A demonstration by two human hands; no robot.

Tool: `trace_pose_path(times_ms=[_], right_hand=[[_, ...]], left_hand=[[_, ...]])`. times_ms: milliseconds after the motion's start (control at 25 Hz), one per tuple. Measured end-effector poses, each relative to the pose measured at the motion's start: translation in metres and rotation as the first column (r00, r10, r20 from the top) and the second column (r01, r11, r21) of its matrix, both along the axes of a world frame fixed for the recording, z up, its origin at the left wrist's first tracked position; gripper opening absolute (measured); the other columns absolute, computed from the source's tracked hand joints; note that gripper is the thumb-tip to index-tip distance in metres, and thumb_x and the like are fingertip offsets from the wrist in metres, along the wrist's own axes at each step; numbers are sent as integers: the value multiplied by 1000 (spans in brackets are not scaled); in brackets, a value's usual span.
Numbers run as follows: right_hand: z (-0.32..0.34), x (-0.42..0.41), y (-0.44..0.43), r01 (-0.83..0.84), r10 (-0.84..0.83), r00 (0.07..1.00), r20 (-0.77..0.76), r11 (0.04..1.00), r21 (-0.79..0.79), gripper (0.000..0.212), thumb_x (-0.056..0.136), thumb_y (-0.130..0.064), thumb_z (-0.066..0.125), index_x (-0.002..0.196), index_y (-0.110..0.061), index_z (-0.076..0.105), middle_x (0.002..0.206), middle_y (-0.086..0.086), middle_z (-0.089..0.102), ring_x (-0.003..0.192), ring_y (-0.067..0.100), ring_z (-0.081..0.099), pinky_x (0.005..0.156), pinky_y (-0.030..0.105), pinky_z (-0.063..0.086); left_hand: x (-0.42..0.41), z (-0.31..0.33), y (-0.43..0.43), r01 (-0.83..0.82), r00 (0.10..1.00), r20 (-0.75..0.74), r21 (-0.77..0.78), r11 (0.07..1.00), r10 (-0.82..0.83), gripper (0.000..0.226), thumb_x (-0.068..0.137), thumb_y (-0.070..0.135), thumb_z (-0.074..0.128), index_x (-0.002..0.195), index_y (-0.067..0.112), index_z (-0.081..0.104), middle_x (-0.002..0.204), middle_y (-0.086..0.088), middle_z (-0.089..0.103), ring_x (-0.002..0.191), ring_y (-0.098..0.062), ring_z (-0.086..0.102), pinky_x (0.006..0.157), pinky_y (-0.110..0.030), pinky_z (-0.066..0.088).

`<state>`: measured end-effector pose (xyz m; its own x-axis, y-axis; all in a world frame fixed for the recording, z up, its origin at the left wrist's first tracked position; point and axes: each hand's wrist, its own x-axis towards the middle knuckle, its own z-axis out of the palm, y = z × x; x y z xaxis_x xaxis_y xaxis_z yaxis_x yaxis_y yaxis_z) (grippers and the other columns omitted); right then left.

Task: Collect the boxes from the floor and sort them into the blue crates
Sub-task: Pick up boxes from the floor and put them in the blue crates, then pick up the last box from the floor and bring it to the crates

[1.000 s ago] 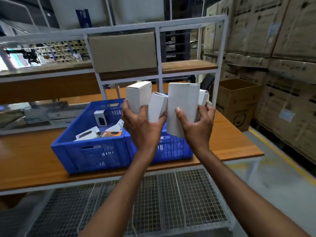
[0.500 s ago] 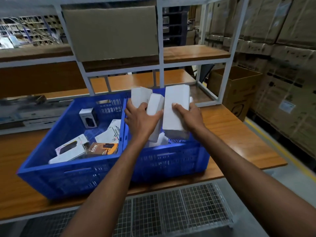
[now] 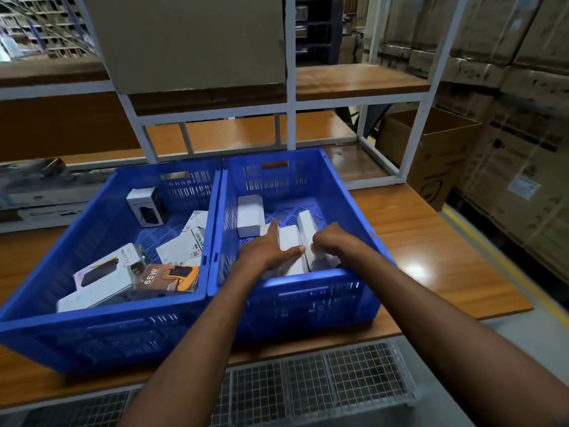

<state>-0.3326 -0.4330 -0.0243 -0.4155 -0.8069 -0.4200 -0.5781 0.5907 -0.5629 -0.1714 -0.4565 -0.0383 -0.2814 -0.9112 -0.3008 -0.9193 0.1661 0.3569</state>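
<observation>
Both your grips are down in the right blue crate (image 3: 311, 161) at the middle of the frame: your left grip (image 3: 268, 252) pinches one of the white boxes (image 3: 289, 241) between thumb and fingers, and your right grip (image 3: 331, 241) is curled round those beside it. They look like light, stiff cardboard cartons with smooth, slippery faces, so take them across the long flat sides, squeezing gently. A loose box (image 3: 250, 218) stands just beyond your left grip.

Left grip (image 3: 266, 251), right grip (image 3: 330, 241) hold white boxes (image 3: 289, 240) low inside right blue crate (image 3: 277, 183) on table (image 3: 431, 241)
</observation>
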Motion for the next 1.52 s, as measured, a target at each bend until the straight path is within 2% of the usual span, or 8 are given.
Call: trace_pose_path(times_ms=[120,280,440,640,840,1120,1360,1520], right_hand=[[5,1,5,-92,95,986,-140,995,29,42,102,-9,49,141,5,47,136,21,56,118,35,59,86,37,47],[16,2,19,-155,143,969,-199,987,-46,26,93,-8,52,117,-2,62,111,14,62,90,31,60,68,33,49],[29,3,51,-73,18,981,-191,956,-284,25,83,-18,61,104,-13,74,106,9,75,101,30,70,88,39,59],[46,3,119,52,-151,977,-149,850,-525,27,81,-22,62,103,-28,76,104,-6,77,99,19,71,87,40,60],[44,-28,220,159,-281,953,-114,784,-600,27,76,-30,63,98,-29,77,99,-9,78,95,16,73,87,39,60],[45,-99,446,353,-541,826,-158,715,-604,22,86,-21,68,104,-29,77,100,-14,77,91,7,71,87,34,59],[12,-129,712,531,-744,645,-174,600,-598,26,87,-23,70,112,-29,72,100,-15,74,91,8,69,88,34,57],[4,-138,873,618,-824,521,-225,545,-567,35,87,-28,75,121,-31,69,108,-16,72,99,6,67,92,32,55]], left_hand=[[4,4,-1,26,1000,15,6,1000,-26,97,87,76,58,163,31,17,166,-4,33,145,-34,43,114,-52,41],[19,15,6,23,998,-61,-117,993,-30,77,91,61,66,155,29,38,158,-4,42,136,-31,51,107,-48,47],[26,30,29,2,976,-210,-278,961,-63,55,93,51,68,142,28,55,146,0,57,128,-25,58,96,-40,49],[2,41,88,-65,884,-441,-445,893,-156,31,95,45,64,124,34,67,134,11,65,122,-16,61,90,-35,48],[-52,46,170,0,770,-555,-491,871,-313,27,91,29,63,116,33,69,125,11,67,116,-13,63,93,-35,50],[-151,45,354,276,657,-475,-572,772,-586,30,93,29,62,122,33,66,127,11,66,115,-12,61,87,-34,49],[-231,16,593,508,465,-485,-539,672,-740,40,94,36,64,133,29,58,129,12,66,120,-16,61,95,-39,49],[-267,3,732,663,323,-479,-502,556,-816,26,96,38,62,121,33,66,123,14,68,112,-11,65,89,-34,51]])
